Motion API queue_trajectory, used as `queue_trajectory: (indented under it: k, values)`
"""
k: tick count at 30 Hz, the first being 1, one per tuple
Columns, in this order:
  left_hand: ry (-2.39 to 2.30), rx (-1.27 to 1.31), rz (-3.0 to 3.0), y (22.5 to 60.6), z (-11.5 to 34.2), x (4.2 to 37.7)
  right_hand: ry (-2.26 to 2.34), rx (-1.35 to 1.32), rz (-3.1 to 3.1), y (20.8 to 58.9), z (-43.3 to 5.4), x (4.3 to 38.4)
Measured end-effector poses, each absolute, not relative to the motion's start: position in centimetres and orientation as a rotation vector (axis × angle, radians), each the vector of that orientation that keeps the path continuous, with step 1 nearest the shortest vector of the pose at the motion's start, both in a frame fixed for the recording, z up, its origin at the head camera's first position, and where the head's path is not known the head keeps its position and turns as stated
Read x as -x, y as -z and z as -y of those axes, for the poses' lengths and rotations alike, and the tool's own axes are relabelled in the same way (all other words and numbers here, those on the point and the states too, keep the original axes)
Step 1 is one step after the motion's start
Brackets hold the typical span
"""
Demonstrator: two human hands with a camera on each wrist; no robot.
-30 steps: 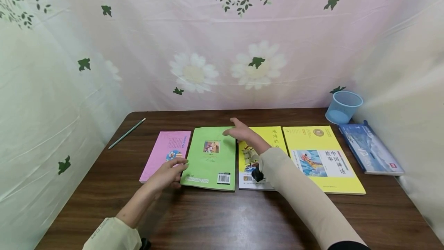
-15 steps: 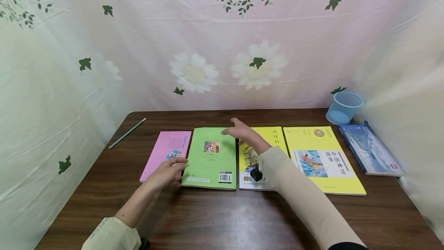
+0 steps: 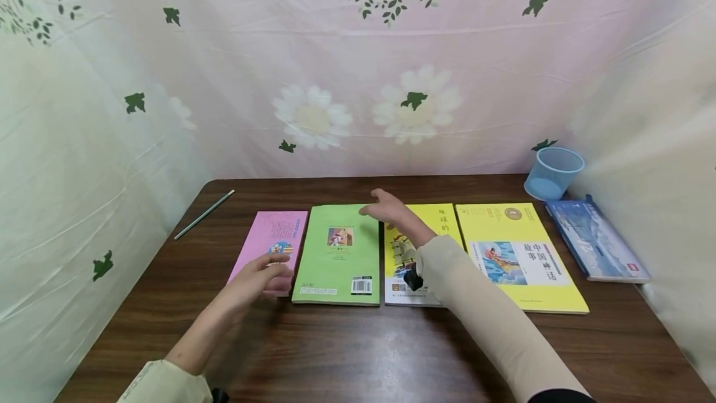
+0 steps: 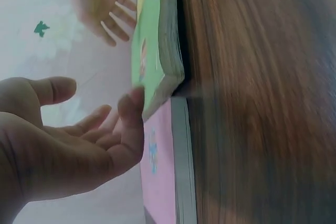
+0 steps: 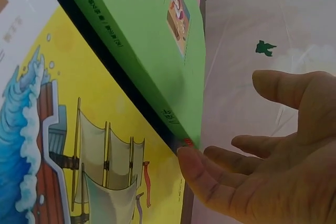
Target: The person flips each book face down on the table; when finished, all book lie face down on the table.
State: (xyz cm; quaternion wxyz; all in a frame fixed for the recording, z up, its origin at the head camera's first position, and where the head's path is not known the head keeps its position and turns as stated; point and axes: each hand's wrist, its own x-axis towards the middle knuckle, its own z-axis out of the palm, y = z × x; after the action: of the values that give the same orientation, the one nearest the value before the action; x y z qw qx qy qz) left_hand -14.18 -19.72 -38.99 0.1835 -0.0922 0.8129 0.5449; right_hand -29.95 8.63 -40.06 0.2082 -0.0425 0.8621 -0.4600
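Note:
Several books lie in a row on a dark wooden table (image 3: 358, 353). My left hand (image 3: 271, 272) hovers open over the near right corner of the pink book (image 3: 268, 238), just left of the green book (image 3: 338, 254). In the left wrist view the left hand (image 4: 105, 109) has relaxed fingers, one fingertip close to the green book's corner (image 4: 152, 51), beside the pink book (image 4: 163, 171). My right hand (image 3: 373, 203) reaches open over the far right corner of the green book, beside the yellow ship book (image 3: 442, 219). The right wrist view shows the right hand (image 5: 226, 129) by the green book (image 5: 152, 40) and ship book (image 5: 79, 145).
A larger yellow book (image 3: 517, 254) and a blue book (image 3: 595, 241) lie to the right, with a blue cup (image 3: 552, 173) at the back right corner. A pencil (image 3: 204, 214) lies at the back left. Flowered cloth hangs round three sides.
My left hand has drawn left, off the green book's near left corner and over the pink book. The green book now lies a little straighter. The right hand has barely moved.

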Motion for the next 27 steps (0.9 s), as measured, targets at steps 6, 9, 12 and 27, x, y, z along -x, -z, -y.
queue_trajectory:
  k: [6,9,12,27]
  values:
    - [-1.451,0.177,-2.137,39.5,20.4,13.1,1.253,0.117,-2.391,40.5,-8.8,30.6]
    - [-1.436,0.107,-2.080,40.0,20.3,12.7,1.240,0.113,-2.366,40.8,-8.9,30.8]
    - [-1.433,0.091,-2.069,40.3,20.0,12.5,1.235,0.117,-2.348,41.2,-9.0,31.0]
    - [-1.416,0.144,-2.082,40.2,19.6,12.4,1.186,0.178,-2.381,41.8,-9.2,31.2]
